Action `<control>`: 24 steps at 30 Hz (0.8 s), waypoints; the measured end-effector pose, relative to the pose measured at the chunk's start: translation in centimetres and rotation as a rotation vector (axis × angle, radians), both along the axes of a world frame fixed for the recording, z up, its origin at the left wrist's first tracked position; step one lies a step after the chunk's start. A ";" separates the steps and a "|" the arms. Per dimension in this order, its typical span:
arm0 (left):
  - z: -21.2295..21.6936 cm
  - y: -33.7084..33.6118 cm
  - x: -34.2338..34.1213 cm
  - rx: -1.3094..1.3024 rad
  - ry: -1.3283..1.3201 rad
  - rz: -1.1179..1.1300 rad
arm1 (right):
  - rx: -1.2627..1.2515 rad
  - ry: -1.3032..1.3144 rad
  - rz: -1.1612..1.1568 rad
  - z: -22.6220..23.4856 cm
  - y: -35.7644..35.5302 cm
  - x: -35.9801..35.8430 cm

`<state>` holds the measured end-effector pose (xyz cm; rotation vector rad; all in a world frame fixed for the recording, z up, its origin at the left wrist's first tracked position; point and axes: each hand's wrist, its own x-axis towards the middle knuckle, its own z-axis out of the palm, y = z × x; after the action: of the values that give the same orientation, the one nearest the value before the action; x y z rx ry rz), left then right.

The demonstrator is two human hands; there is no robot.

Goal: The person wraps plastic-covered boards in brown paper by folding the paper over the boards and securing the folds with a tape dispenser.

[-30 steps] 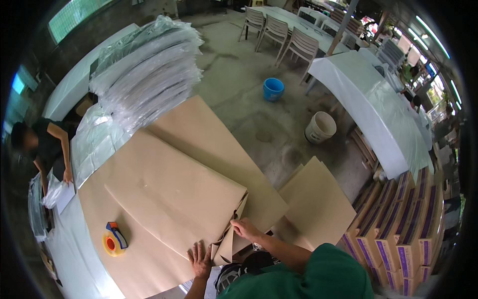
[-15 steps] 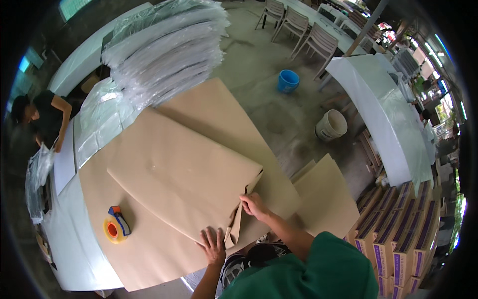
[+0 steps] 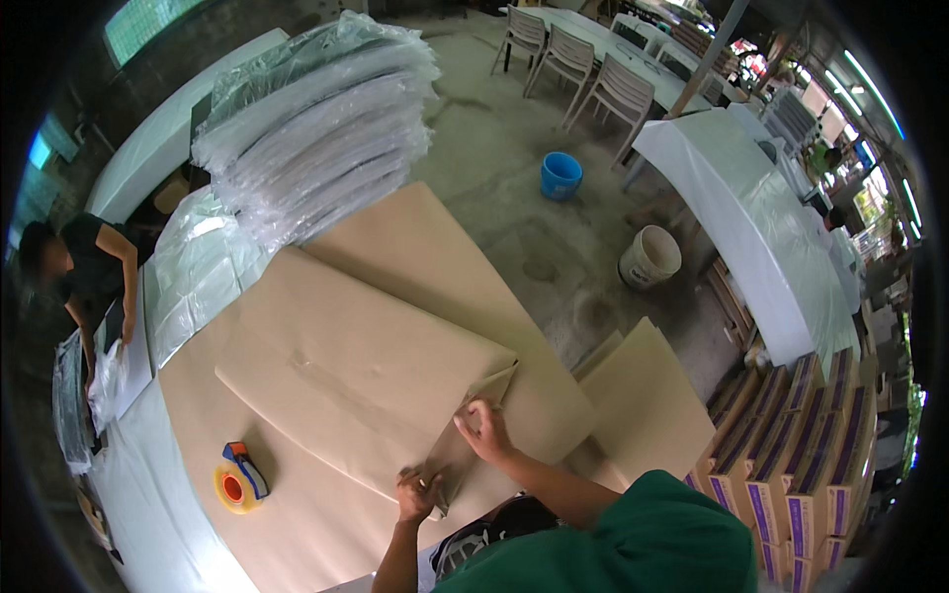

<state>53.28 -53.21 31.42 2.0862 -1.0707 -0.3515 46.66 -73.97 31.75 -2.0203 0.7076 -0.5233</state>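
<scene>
A large flat parcel of brown kraft paper (image 3: 356,346) lies on a wider sheet of brown paper (image 3: 435,227) in front of me. The end flap (image 3: 463,440) on its right side is folded over. My right hand (image 3: 482,432) is closed with bent fingers at the middle of that flap, gripping the paper. Down at the parcel's near corner, my left hand (image 3: 419,492) has its fingers curled around the flap's paper edge. To the left, a tape dispenser (image 3: 240,478) with a yellow roll and a blue and orange head rests on the wide sheet.
Tall plastic-wrapped stack (image 3: 316,128) stands beyond the parcel. A person (image 3: 94,267) works with clear plastic at the far left. More brown sheets (image 3: 647,405) lie on the right, near stacked cartons (image 3: 791,465). A blue bucket (image 3: 560,176) and a white bucket (image 3: 649,257) stand on the floor.
The end flap has been folded down flatter. My left hand has gone from lying spread to curled at the corner, and my right hand has shifted slightly left and nearer. The view has tilted a little.
</scene>
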 end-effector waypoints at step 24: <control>-1.9 28.0 23.1 0.907 -0.299 0.898 | -0.347 0.643 0.278 2.8 1.1 2.5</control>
<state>76.35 -25.22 29.53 3.2346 0.0466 -0.0498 49.18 -72.92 34.55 -2.5961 0.7185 0.2026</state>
